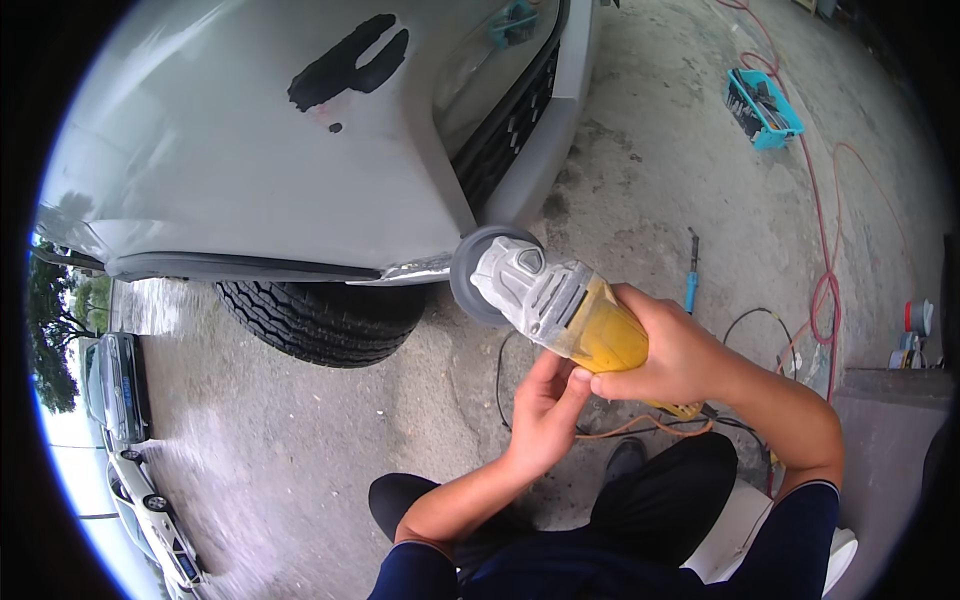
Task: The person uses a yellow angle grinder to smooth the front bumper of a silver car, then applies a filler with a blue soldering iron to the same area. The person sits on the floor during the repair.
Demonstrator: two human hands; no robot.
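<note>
Grey fender (290,210): its edge is arching over the black tire (320,330).
Grey disc (466,282): overlapping the fender's edge in view, contact unclear; probably brittle, so fingers should be staying off it.
Angle grinder (562,310): hanging above the concrete, right of the fender; likely dense, rigid, head-heavy, its yellow housing (610,340) offering the best hold.
Left hand (545,425): grip touching the housing's near side; whether it is closing, I cannot tell.
Right hand (680,345): grip wrapping the housing's rear.
</note>
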